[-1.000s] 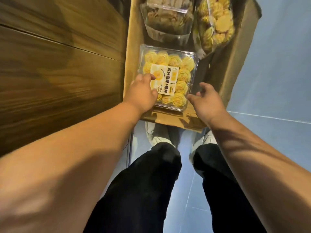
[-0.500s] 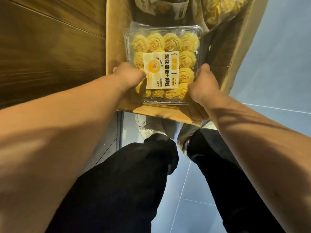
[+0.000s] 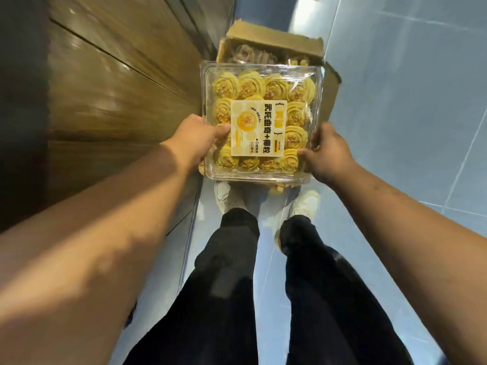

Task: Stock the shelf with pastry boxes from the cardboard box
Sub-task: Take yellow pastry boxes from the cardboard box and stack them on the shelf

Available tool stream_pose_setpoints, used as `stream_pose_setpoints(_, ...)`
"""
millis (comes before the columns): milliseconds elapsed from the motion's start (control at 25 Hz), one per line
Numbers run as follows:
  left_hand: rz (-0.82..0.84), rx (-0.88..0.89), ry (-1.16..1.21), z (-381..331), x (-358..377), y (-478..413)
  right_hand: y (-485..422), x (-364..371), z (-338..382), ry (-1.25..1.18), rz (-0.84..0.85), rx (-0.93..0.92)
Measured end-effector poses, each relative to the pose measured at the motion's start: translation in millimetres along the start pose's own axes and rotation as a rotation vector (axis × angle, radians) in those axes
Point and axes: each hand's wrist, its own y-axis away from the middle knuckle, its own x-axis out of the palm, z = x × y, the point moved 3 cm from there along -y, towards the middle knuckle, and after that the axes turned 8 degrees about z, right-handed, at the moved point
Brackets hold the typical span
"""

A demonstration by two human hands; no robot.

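Holding a clear plastic pastry box between them, both hands sit in the middle of the frame. The left hand grips the box's left edge near its lower corner, with the thumb laid over the lid beside the white and yellow label and the other fingers hidden beneath. The right hand grips the right edge near the lower corner, thumb on the lid, fingers wrapped round the side. The box lies flat with its lid up, filled with rows of yellow swirled cookies, and is carried in the air above the feet. Behind it, at the upper centre, the open cardboard box stands on the grey tiled floor. It seems to hold more packs of pastries, though they are blurred and half hidden. Dark wooden panels fill the upper left. Two pale shoes and dark trousers show at the bottom centre.
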Motion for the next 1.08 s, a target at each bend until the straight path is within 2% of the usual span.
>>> stream_pose_setpoints(80, -0.022, 0.039, 0.036, -21, 1, 56, 43, -36, 20, 0.012, -0.026, -0.017)
stream_pose_setpoints(320, 0.034, 0.053, 0.353, -62, -9, 207, 164, -127, 73, 0.055, -0.086, -0.120)
stream_pose_setpoints(520, -0.044, 0.215, 0.499, -81, -32, 315, 261, -182, 125, 0.035, -0.098, -0.279)
stream_pose_setpoints(800, -0.249, 0.435, 0.768, -75, -80, 460, 359, -195, 207, 0.044, 0.039, -0.573)
stream_pose_setpoints(1080, -0.500, 0.540, 0.783, -32, -140, 565, 441, -158, 291, 0.147, 0.082, -0.817)
